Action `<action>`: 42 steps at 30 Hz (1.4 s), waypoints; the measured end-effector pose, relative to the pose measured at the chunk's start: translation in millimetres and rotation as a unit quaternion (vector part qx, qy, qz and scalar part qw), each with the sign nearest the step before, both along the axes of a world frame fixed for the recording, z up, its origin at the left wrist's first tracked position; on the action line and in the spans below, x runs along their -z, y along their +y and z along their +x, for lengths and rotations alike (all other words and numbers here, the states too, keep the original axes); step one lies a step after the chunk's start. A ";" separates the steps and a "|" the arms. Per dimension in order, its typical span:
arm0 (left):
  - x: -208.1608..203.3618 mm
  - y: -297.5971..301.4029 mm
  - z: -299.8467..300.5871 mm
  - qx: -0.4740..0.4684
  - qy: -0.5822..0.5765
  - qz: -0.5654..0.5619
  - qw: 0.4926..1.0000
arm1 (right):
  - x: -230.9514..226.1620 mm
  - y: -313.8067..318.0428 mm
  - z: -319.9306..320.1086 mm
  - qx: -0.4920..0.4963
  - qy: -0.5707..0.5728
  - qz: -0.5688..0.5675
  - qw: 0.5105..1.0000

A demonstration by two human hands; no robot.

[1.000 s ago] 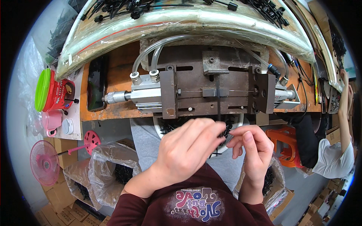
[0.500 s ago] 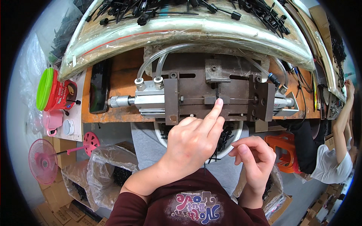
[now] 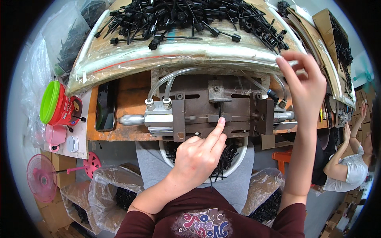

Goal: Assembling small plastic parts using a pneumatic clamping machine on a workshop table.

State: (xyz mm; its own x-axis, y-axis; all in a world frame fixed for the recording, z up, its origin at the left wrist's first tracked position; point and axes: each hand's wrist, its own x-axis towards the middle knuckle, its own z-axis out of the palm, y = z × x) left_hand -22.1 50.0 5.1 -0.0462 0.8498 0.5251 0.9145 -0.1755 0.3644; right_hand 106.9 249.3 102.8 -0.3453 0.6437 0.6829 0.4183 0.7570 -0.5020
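My left hand [image 3: 196, 156] has its index finger stretched out. The fingertip presses beside a thin black plastic stick [image 3: 219, 109] at a small metal block [image 3: 212, 119], in the middle of a dark metal clamping fixture [image 3: 234, 126]. Its other fingers are loosely bent and grip nothing visible. My right hand [image 3: 305, 77] is raised at the upper right, by the near edge of a plastic-wrapped board [image 3: 190, 53]. The thumb and curled fingers stand apart, with nothing visible between them. On the board lies a heap of black stick-like parts with round heads [image 3: 178, 18].
Air cylinders [image 3: 158, 119] with clear hoses [image 3: 186, 71] flank the fixture. A white basin [image 3: 242, 158] of black sticks sits at my lap. A phone [image 3: 106, 105], red bucket [image 3: 65, 107] and pink cup [image 3: 55, 135] stand left; another person [image 3: 345, 170] works at right.
My right hand has risen from beside my lap to the board's edge at upper right. The view has tilted up, showing more of the heap. My left finger stays at the block.
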 end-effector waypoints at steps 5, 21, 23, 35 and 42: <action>-6.5 -15.1 -1.8 0.045 -0.054 -0.027 0.997 | -25.3 65.5 -22.2 0.037 -0.155 0.121 0.980; 20.0 -58.2 -1.2 0.163 -0.127 -0.089 0.974 | -55.7 134.0 -29.8 -0.028 -0.482 0.233 0.844; 20.9 -58.4 -1.3 0.169 -0.125 -0.090 0.974 | -50.4 137.0 -23.3 -0.008 -0.497 0.185 0.848; 31.2 -58.3 5.2 0.187 -0.140 -0.071 0.970 | -39.2 111.6 -13.7 -0.071 -0.347 0.002 0.935; 33.5 -58.0 6.6 0.179 -0.151 -0.060 0.970 | -54.1 100.4 -18.0 -0.080 -0.391 0.028 0.917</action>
State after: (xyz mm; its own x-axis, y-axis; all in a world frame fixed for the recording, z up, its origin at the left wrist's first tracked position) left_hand -15.5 -8.0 -28.4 0.1271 0.8937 0.4302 0.6505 -0.4025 0.6441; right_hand 88.9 349.7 156.9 -0.8301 0.5137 0.2168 0.5148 0.8555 -0.0559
